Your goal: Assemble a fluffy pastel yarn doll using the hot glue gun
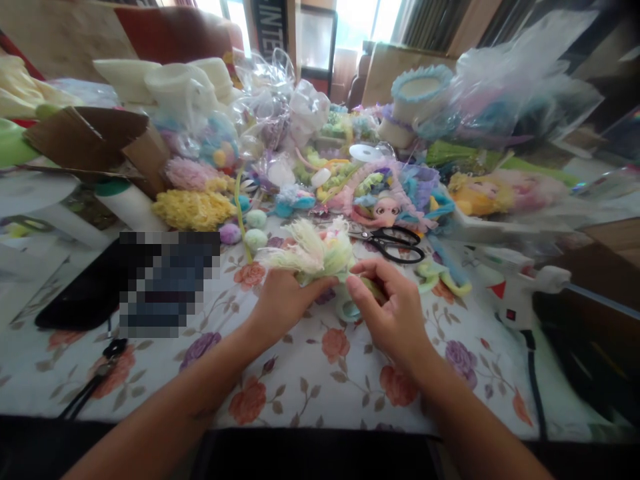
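Note:
My left hand point(283, 300) is closed around the base of a fluffy pale yellow and green yarn tuft point(313, 252), held just above the floral tablecloth point(320, 380). My right hand point(390, 310) pinches the green stem end of the same tuft from the right, fingers pressed together. Black-handled scissors point(395, 243) lie just beyond my right hand. A doll head with pastel hair point(387, 207) rests behind the scissors.
A white glue gun point(520, 290) lies at the right with its cord running toward the table's front edge. A black phone point(85, 293) sits at the left. Pompoms point(250, 227), yellow yarn point(193, 208), plastic bags and a cardboard box point(100, 140) crowd the back.

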